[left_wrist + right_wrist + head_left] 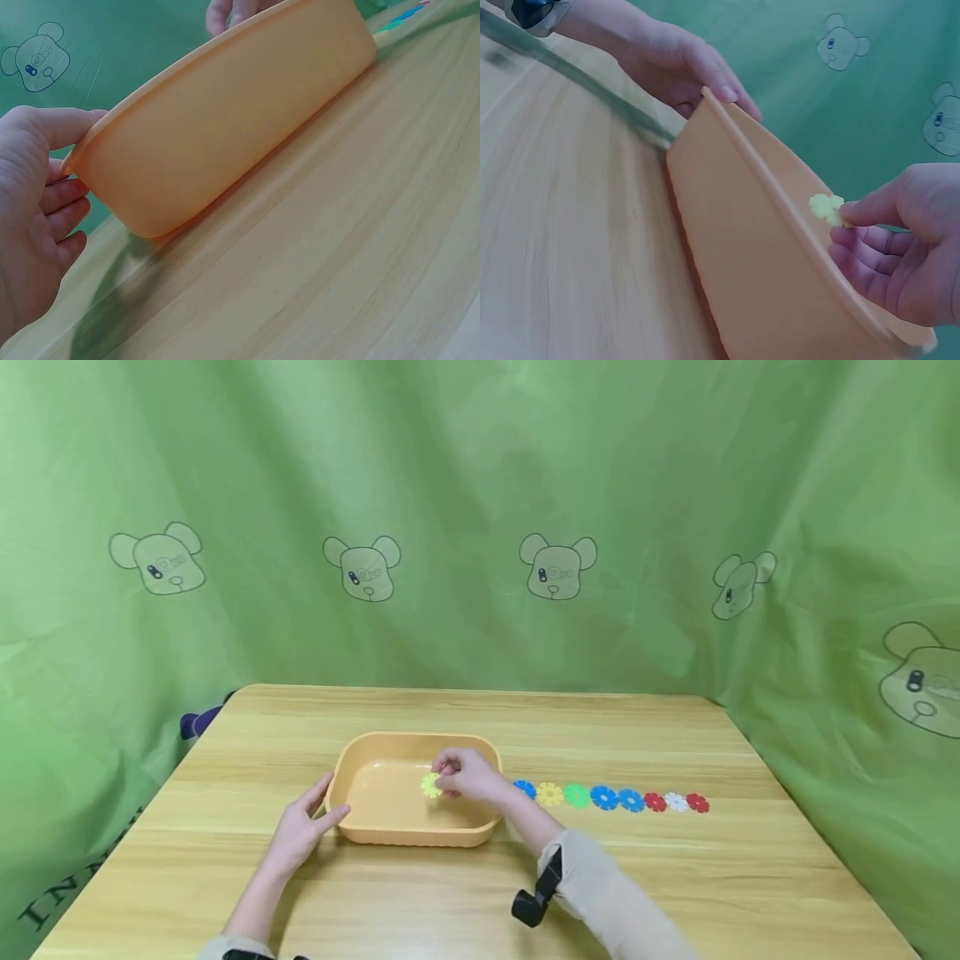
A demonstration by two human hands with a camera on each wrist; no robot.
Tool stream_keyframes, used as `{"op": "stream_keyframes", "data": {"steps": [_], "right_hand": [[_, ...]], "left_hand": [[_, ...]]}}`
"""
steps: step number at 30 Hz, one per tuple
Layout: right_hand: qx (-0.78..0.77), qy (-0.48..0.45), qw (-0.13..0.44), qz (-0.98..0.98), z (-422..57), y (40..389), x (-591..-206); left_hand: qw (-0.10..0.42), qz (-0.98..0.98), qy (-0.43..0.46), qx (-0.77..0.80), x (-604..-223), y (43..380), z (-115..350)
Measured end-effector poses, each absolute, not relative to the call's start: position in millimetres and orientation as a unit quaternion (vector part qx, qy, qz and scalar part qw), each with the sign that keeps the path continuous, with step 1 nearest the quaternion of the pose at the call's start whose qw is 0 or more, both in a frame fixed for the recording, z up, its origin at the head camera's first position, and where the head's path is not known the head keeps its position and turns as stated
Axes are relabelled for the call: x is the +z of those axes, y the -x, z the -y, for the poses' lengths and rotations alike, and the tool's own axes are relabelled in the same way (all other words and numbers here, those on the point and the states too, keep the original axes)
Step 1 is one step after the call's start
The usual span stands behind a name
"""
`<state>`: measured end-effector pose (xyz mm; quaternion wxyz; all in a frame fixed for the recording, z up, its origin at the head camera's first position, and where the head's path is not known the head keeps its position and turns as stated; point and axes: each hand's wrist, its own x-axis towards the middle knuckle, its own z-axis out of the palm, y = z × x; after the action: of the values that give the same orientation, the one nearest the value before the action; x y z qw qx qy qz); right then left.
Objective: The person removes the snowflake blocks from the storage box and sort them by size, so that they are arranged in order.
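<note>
An orange plastic basin (414, 837) with rounded corners stands on the table. My left hand (297, 832) holds its left end, thumb over the rim and fingers along the outside wall; the left wrist view shows this hand (34, 202) at the rim. Over the inside of the basin, my right hand (471, 775) pinches a yellow snowflake disc (430, 786) between thumb and fingers. The notched edge of that disc (825, 208) points away from the fingertips in the right wrist view. No other disc shows inside the basin.
To the basin's right, several snowflake discs lie in a row on the wooden table (615, 735): blue, yellow (550, 794), green (577, 795), blue, blue, red, white (676, 802) and red (697, 802). My right forearm overlaps the row's left end. A green curtain (450, 635) hangs behind.
</note>
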<state>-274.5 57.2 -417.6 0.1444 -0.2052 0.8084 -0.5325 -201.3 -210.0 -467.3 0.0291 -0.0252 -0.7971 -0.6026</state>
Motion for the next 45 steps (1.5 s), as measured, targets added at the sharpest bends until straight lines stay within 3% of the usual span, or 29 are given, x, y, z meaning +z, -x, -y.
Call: {"op": "stream_keyframes", "data": {"steps": [11,29,45], "right_hand": [[-0.6,0.158,0.137,-0.772,-110.2,271.1,-415.0],[-0.622,0.015,0.071,-0.779,-252.1,248.3,-433.7],[-0.644,-0.056,0.005,-0.763,-357.9,230.9,-448.3]], "left_hand": [[0.036,0.798,0.029,-0.601,-471.1,202.7,211.1],[0.035,0.798,0.028,-0.601,-470.0,201.7,210.4],[0.035,0.795,0.033,-0.604,-467.3,198.8,209.3]]}}
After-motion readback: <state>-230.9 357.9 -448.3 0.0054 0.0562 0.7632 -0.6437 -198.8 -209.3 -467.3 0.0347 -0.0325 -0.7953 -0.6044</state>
